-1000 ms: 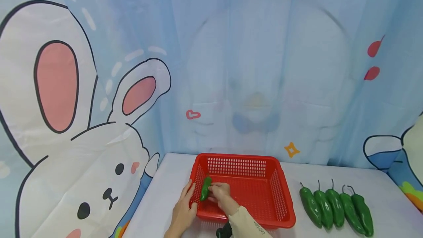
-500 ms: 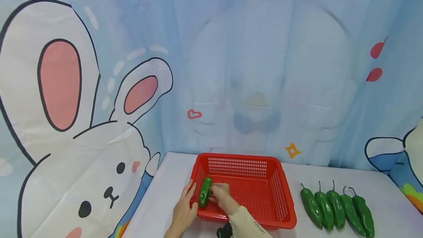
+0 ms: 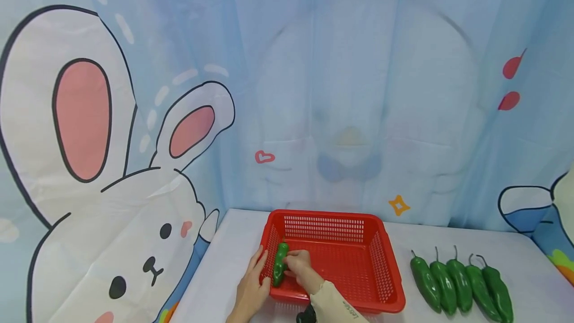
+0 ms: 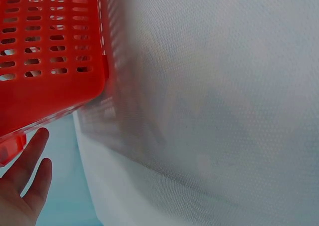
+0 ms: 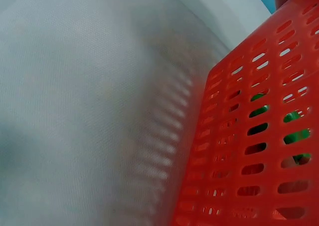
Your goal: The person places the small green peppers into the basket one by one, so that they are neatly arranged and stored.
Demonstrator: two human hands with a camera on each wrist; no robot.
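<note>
A glossy green chili pepper (image 3: 280, 264) lies lengthwise along the left wall of the red basket (image 3: 350, 308), its stem towards the back. My right hand (image 3: 302, 268) reaches over the front rim, fingers curled, and pinches the pepper at its right side. The green of the pepper (image 5: 297, 136) shows through the basket's slots in the right wrist view. At the basket's front left corner, my left hand (image 3: 251, 285) rests against the rim from outside, fingers extended. In the left wrist view, two straight fingers (image 4: 31, 158) lie beside the basket wall (image 4: 50, 91).
Several green chili peppers (image 3: 459, 285) lie side by side on the white table (image 3: 204, 268), right of the basket, with stems pointing to the back. A blue curtain (image 3: 350, 88) printed with a rabbit (image 3: 148, 233) hangs behind and to the left of the table.
The pepper in the basket has shifted slightly towards the front, and its stem has come into view. Both hands keep nearly the same place. The head view has tilted a little.
</note>
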